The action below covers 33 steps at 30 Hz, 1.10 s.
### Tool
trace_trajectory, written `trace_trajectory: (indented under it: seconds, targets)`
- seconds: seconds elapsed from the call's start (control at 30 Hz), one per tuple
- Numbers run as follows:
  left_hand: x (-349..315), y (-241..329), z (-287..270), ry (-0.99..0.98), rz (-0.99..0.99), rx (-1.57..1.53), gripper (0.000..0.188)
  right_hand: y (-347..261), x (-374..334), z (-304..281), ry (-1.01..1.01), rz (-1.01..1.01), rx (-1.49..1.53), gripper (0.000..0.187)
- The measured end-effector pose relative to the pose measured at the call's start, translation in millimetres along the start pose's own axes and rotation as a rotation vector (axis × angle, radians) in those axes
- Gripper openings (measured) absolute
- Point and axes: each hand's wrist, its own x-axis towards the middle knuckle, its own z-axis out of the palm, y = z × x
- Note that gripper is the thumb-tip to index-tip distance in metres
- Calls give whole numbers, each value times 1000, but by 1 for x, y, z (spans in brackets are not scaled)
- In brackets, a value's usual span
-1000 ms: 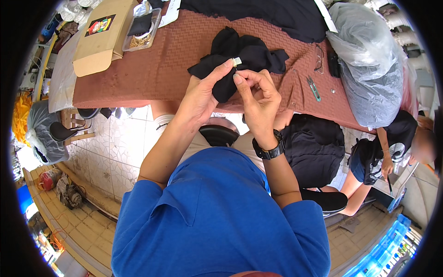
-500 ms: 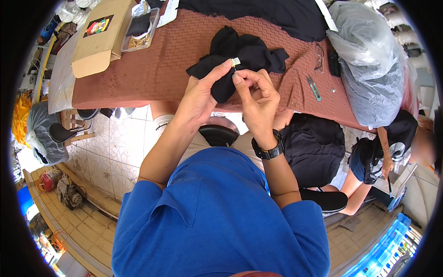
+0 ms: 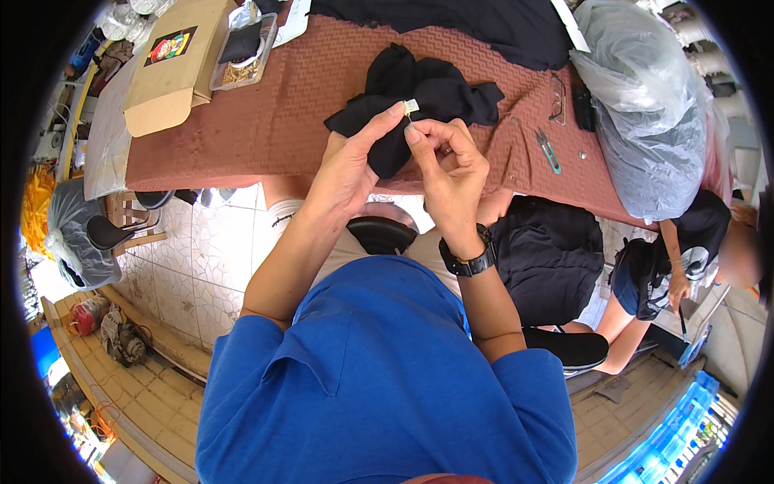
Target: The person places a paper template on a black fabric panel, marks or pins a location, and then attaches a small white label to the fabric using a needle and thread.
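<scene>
One brown cardboard box (image 3: 173, 85) starts us off, lying toward the left end of the surface (image 3: 258, 133). Beside it we find a clear plastic tub (image 3: 267, 58) with a black pouch (image 3: 243, 42) and small gold-coloured pieces inside. Moving right, here's the left hand (image 3: 351, 165), grasping the black cloth (image 3: 439, 85), thumb on our side. That cloth sits bunched at the near edge of the surface, right in the middle of our view, with a small pale tag (image 3: 413, 106) against it at the thumb tip. Next, the right hand (image 3: 451, 165): thumb and forefinger pinched together on a tiny thin piece (image 3: 409, 118) just below the tag, too small for us to identify. A black watch (image 3: 472, 264) circles that wrist. On we go to green-handled snips (image 3: 550, 153), apart from both hands, and glasses (image 3: 557, 101) just beyond. A big clear plastic bag (image 3: 649, 113) bulges next, and at far right we spot another person (image 3: 700, 226), seated.
</scene>
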Motion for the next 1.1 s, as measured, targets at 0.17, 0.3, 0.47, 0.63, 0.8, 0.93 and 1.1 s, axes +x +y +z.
trace_trajectory:
  seconds: [0.17,0.3,0.47,0.63,0.8,0.93,1.1]
  targets:
    - [0,-1,0,16,-5,0,28,-9,-2,0,11,-35,-85,12]
    - [1,-2,-2,11,4,-2,27,-8,-2,2,30,-54,-62,13]
    - [-1,-2,0,13,10,1,28,-8,-2,2,28,-46,-72,13]
    - [1,-3,-4,3,4,3,28,-10,-3,1,19,-3,-79,15]
    - [1,-4,-3,9,9,3,28,-6,0,1,32,-60,-88,13]
    - [1,-4,-2,2,13,7,28,-4,-1,0,27,-55,-81,13]
    - [1,-5,-3,-3,6,-5,27,-7,-1,0,23,-21,-62,13]
